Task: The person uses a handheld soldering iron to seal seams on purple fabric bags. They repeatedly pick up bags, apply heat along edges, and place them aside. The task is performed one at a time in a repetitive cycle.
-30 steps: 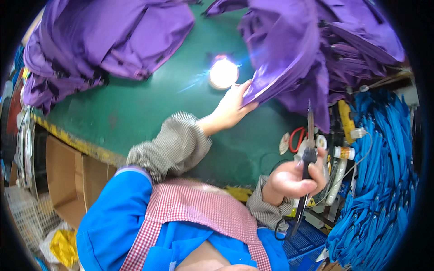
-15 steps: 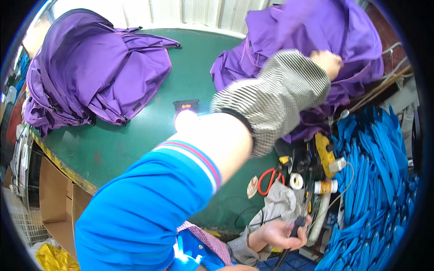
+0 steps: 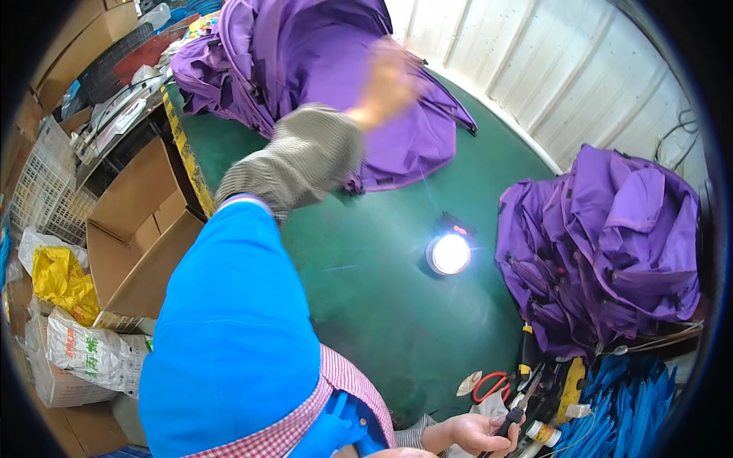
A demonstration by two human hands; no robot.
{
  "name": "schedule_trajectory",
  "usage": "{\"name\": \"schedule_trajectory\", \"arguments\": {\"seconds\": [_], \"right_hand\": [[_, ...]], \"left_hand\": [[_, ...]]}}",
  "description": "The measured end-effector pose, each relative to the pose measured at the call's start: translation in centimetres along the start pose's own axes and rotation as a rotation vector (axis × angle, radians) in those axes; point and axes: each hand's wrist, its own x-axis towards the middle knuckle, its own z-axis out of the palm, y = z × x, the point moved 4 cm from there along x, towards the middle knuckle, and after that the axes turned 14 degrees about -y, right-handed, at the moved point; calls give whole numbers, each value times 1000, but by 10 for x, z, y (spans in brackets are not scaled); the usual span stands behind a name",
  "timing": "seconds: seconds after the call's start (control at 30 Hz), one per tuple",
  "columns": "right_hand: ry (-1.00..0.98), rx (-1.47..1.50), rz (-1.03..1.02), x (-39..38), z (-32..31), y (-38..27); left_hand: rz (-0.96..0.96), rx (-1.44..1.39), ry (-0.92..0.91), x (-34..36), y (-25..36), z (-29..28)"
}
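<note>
My left hand [image 3: 389,85], smeared by motion, is over a hood-like purple fabric piece [image 3: 321,72] at the far left of the green table [image 3: 366,305]. Its fingers cannot be made out, nor whether it touches the cloth. A grey striped sleeve cover is on that forearm. Low at the right, my right hand [image 3: 477,437] is closed round a slim tool with a black handle [image 3: 510,418]. Part of the tool is hidden by the fingers. A second heap of purple fabric [image 3: 603,252] lies at the table's right side, apart from both hands.
A lit round lamp [image 3: 449,254] stands mid-table. Near the right hand lie red-handled scissors [image 3: 491,387], a small white bottle [image 3: 543,433] and blue strips [image 3: 622,408]. An open cardboard box [image 3: 141,237] and a yellow bag [image 3: 62,284] are at left; a white ribbed wall [image 3: 550,76] rises behind.
The view has swung left. My left hand has gone from the right purple heap across to the left purple piece. My right hand still holds the black-handled tool.
</note>
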Motion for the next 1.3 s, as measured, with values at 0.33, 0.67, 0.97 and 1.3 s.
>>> {"name": "schedule_trajectory", "arguments": {"seconds": [0.33, 0.67, 0.97, 1.3], "right_hand": [[-164, 180, -78, 9, 93, -70], [-367, 219, -142, 8, 114, -96], [-294, 102, -156, 4, 110, -88], [-346, 545, 108, 5, 245, -45]], "left_hand": [[-1070, -342, 471, -117, -242, -126], [-464, -994, 299, 27, -71, -156], [-97, -1554, 181, 17, 71, -20], [-515, -2042, -293, -153, 236, 58]]}}
